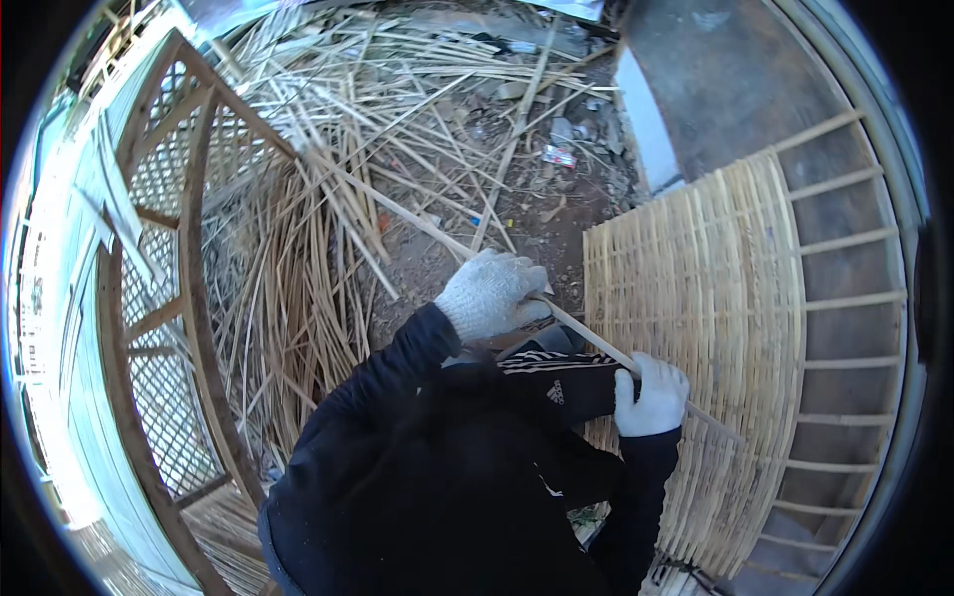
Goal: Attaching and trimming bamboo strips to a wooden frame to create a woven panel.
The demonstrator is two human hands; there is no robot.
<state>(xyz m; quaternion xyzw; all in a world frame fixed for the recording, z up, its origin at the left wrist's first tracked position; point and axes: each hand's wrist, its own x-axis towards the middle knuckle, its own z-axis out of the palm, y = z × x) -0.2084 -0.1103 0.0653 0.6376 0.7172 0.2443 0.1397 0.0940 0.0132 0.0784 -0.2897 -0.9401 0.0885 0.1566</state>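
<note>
Both my hands wear white knit gloves and grip a pale bamboo strip (588,336), which slants across in front of my body. My left hand (494,291) is closed around it near the middle of the view. Farther along, to the right and nearer me, my right hand (653,394) is closed on it, thumb raised alongside. Past the right hand the strip runs over a woven bamboo panel (696,268). Beyond the left hand, a pale length (402,211) stretches toward the far left; whether it is the same strip is hidden by the glove.
Loose bamboo strips (288,298) lie heaped on the ground to the left and far side. A wooden frame with lattice (194,248) stands at the left. Crossbars (850,301) extend from the panel's right side. Small litter (558,156) lies on the dirt ahead.
</note>
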